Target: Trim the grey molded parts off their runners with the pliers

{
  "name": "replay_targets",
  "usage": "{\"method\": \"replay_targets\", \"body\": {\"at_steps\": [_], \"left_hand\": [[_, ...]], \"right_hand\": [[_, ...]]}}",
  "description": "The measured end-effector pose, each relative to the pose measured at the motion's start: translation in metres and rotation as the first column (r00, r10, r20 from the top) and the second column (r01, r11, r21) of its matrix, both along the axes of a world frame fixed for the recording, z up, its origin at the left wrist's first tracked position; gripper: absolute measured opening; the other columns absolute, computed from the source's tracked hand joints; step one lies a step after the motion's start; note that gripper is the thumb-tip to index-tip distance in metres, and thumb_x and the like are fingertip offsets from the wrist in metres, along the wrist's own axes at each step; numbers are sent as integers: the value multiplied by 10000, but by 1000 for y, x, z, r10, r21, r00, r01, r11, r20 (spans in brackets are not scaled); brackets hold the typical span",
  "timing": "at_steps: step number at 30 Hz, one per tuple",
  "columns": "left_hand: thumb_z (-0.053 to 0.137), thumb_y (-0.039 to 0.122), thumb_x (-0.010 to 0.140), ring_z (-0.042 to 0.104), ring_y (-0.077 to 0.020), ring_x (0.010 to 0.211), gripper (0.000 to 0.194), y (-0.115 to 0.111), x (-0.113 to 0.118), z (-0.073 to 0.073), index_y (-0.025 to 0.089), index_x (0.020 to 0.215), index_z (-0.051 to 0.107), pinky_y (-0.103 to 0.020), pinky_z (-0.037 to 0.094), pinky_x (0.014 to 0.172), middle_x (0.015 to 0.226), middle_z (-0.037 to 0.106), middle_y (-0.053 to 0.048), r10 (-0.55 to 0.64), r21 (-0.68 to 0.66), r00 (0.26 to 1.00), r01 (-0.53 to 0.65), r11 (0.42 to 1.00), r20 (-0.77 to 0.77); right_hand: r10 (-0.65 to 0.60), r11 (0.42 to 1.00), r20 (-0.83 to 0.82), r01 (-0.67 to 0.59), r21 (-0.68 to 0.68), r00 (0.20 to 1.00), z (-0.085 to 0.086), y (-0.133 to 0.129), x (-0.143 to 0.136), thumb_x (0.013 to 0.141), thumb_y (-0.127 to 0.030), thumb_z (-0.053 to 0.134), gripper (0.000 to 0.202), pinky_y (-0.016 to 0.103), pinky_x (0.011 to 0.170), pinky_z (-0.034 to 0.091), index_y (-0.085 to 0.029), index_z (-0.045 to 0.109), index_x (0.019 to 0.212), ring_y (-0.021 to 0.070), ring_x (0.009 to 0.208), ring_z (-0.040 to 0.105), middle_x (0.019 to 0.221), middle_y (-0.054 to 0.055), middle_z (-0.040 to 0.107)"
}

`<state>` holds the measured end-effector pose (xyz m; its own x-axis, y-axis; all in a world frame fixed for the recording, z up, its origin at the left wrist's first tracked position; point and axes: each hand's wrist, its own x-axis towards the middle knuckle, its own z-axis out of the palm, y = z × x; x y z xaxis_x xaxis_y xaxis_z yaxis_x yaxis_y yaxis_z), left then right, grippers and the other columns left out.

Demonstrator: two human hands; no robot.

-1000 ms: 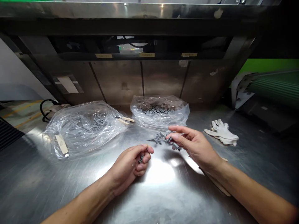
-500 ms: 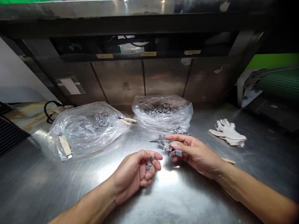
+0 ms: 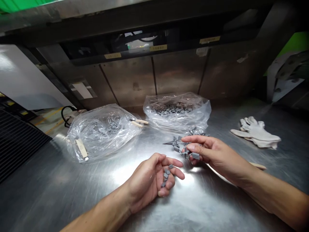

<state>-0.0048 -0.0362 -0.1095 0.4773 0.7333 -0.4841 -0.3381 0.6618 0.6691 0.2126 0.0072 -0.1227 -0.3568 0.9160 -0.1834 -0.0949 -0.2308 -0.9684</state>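
Fingers of the right hand (image 3: 216, 154) are pinching a cluster (image 3: 176, 149) over the worktop (image 3: 217, 206), its spike (image 3: 167, 143) pointing toward the left edge; nearer the front edge, the left hand (image 3: 151, 185), fingers half uncurled, is cradling chips (image 3: 166, 175).

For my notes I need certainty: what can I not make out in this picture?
In the head view:
- Grey cluster: partly covered by the right hand.
- Pale strip: partly behind the right forearm.
- Middle yellow label: writing too small.
- Grey pieces within the left bag: obscured by creases.
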Motion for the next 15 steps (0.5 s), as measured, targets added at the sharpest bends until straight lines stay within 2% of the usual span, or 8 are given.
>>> {"method": "replay_targets", "body": {"at_steps": [2, 4, 6, 7, 9, 12, 13, 15], "left_hand": [[431, 338, 886, 384, -71, 488, 357, 0, 1, -1, 98, 960, 685, -204, 181, 415, 856, 650, -107, -21, 13, 998, 22, 1000, -64], [434, 332, 839, 325, -71, 437, 308, 1, 2, -2, 130, 821, 666, -226, 132, 406, 727, 618, -63, -77, 37, 975, 87, 996, -208], [431, 346, 816, 295, -85, 384, 299, 1, 2, -4, 168, 667, 618, -254, 151, 394, 566, 543, -20, -154, 61, 901, 194, 979, -405], [461, 353, 810, 305, -93, 369, 307, 1, 1, -4, 174, 607, 605, -267, 182, 394, 507, 507, -10, -185, 60, 860, 241, 969, -476], [539, 368, 810, 334, -101, 377, 339, 0, -4, -3, 176, 538, 599, -280, 233, 418, 454, 471, -1, -251, 40, 773, 336, 941, -582], [670, 459, 794, 351, -102, 436, 361, 0, -15, 1, 184, 564, 633, -279, 268, 459, 488, 489, 14, -367, -13, 648, 483, 875, -667], [707, 497, 773, 362, -104, 449, 375, 1, -19, 3, 185, 574, 641, -277, 273, 465, 499, 499, 16, -361, 0, 632, 497, 868, -686], [748, 556, 732, 396, -108, 456, 425, 6, -30, 8, 178, 568, 642, -275, 282, 465, 503, 519, 10, -259, 92, 645, 458, 884, -719]], "right_hand": [[-19, 999, 28, 19, 26, 999, -2, 0, 2, 779, -428, 835, 462, 245, 635, 596, -218, 730, 1177, 164, 738, 692, 976, 81, 738], [-56, 995, 76, 49, 85, 996, -7, 1, 4, 784, -450, 820, 495, 268, 624, 612, -228, 724, 1215, 204, 757, 716, 1002, 101, 747], [-91, 978, 122, 65, 199, 988, -16, 4, 5, 789, -481, 797, 514, 271, 557, 609, -234, 723, 1234, 223, 695, 722, 969, 110, 762], [-108, 957, 145, 64, 282, 984, -21, 6, 5, 798, -499, 777, 512, 271, 513, 600, -223, 729, 1227, 225, 634, 713, 877, 104, 764], [-137, 900, 207, 34, 434, 969, -33, 9, 2, 825, -519, 735, 507, 271, 476, 594, -211, 730, 1228, 226, 567, 696, 750, 79, 747], [-250, 778, 321, -7, 628, 913, -48, 13, -3, 874, -536, 662, 427, 265, 567, 625, -239, 752, 1168, 258, 742, 749, 969, 88, 771], [-288, 722, 348, -36, 691, 892, -51, 13, -5, 891, -525, 642, 381, 272, 633, 636, -256, 764, 1131, 271, 817, 756, 1010, 79, 772], [-336, 605, 353, -88, 792, 873, -56, 13, -7, 919, -481, 613, 308, 276, 686, 641, -292, 764, 1109, 275, 857, 761, 1008, 47, 779]]}}
